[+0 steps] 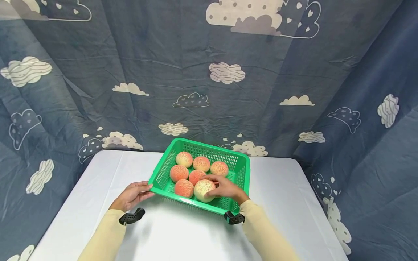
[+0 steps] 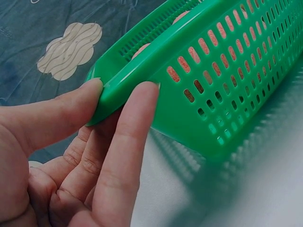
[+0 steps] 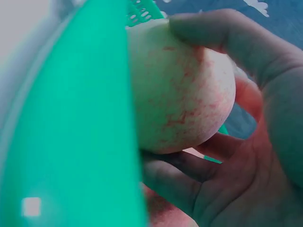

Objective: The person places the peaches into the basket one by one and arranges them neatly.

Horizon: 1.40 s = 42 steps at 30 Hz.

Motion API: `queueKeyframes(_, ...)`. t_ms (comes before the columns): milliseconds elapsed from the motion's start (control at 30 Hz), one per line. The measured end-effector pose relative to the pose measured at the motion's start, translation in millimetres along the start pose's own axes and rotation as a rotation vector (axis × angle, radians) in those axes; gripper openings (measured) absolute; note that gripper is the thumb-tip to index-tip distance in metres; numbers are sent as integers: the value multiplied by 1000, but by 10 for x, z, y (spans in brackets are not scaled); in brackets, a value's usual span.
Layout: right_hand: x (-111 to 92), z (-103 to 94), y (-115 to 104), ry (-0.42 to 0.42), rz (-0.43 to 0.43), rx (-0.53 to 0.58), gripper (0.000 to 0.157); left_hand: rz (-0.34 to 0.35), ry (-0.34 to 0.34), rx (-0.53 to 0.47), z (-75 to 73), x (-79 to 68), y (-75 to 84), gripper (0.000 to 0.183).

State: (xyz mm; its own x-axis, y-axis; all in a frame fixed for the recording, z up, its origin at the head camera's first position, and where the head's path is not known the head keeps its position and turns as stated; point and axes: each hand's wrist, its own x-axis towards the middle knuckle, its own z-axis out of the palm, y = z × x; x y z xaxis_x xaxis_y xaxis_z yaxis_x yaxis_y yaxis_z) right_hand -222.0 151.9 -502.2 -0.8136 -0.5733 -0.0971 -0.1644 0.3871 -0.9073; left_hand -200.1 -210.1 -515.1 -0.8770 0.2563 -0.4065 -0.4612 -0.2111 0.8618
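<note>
My left hand (image 1: 132, 195) pinches the front left corner of a green plastic basket (image 1: 213, 148), thumb on top of the rim and fingers below, close up in the left wrist view. Inside the basket, my right hand (image 1: 226, 188) grips a pale yellow peach (image 1: 204, 190) with red speckles near the front wall. Fingers and thumb curve round this peach in the right wrist view, where the green rim (image 3: 71, 142) covers part of it. Behind and beside it sit several redder peaches, among them an orange-red peach (image 1: 184, 188) to its left.
The basket stands slightly turned on a white-covered table (image 1: 277, 203), near its back edge. A dark blue curtain (image 1: 196, 123) with cloud prints hangs behind and at both sides. Black straps (image 1: 131, 216) circle both wrists.
</note>
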Motion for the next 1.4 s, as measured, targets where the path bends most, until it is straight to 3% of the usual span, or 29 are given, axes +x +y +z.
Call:
queueKeyframes(333,-6,52,-25,31,-19,-254,57,-2,-15,-15,9,-7,17,29)
queueKeyframes(433,-6,50,-46,22,-17,-367,59,1,-15,-16,0,-3,17,27)
queueKeyframes(600,6,91,-27,-21,9,-460,64,1,-6,-15,2,-5,17,27)
queueKeyframes(833,7,172,31,-67,30,-496,65,-9,13,9,15,-2,7,32)
queueKeyframes(1067,-20,148,13,-89,28,-520,61,1,-11,-16,-5,6,3,27)
queueKeyframes(1400,-102,51,-56,-88,4,-440,52,-9,-44,-61,-24,-9,-5,10)
